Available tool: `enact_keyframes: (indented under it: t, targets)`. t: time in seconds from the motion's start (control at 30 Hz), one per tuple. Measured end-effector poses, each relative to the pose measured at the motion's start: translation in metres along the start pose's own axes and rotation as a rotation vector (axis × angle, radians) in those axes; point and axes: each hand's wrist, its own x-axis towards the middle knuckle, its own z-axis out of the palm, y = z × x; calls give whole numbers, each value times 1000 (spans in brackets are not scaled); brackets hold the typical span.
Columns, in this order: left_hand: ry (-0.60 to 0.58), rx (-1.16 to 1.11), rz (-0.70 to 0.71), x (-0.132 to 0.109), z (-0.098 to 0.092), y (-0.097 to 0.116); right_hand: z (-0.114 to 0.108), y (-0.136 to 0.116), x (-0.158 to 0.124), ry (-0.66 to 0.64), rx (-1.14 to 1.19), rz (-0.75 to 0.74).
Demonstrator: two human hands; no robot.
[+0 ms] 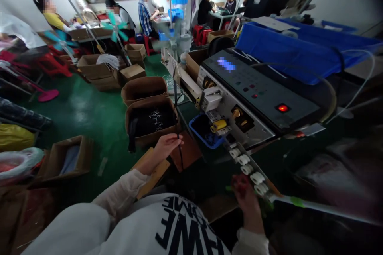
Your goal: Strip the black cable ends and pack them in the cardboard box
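Left hand (164, 152) outstretched, curled, left of control-panel machine (236, 103); right hand (243, 203) blurred, just below machine's lower end; left forearm (119, 191) white-sleeved.

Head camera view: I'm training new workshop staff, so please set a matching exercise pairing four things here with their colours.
Things:
1. Indicator lamp on the control panel
2. Plastic tray below the machine
3. Rollers beside the right hand
4. Painted floor

Colours:
A. White
B. Green
C. Red
D. Blue

Pairs: 1-C, 2-D, 3-A, 4-B
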Motion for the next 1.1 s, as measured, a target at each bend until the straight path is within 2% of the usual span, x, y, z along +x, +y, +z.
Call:
enact_keyframes:
  t: [0.1, 0.2, 0.27, 0.37, 0.47, 0.53, 0.77, 1.0, 1.1]
  targets:
    - [-78, -80, 16, 1, -3, 0, 21, 22, -34, -164, 11, 183]
    - [-171, -121, 31, -1, -4, 0, 65, 27, -58, -314, -111, 167]
    - [-244, -104, 56, -5, -5, -1, 97, 16, -66, -444, -245, 97]
    - [-371, -26, 76, -12, -9, 0, 139, -14, -74, -703, -533, -19]
    - [-505, 82, 69, -17, -17, 6, 169, -41, -80, -946, -788, -136]
    - [-582, 156, 82, -19, -23, 11, 182, -51, -83, -1044, -895, -207]
    - [-735, 241, 144, -17, -35, 10, 200, -46, -80, -1114, -1040, -334]
    - [-772, 261, 79, -11, -37, 9, 200, -40, -78, -1019, -1177, -333]
    - [-776, 267, 40, -11, -37, 0, 199, -39, -79, -944, -1209, -300]
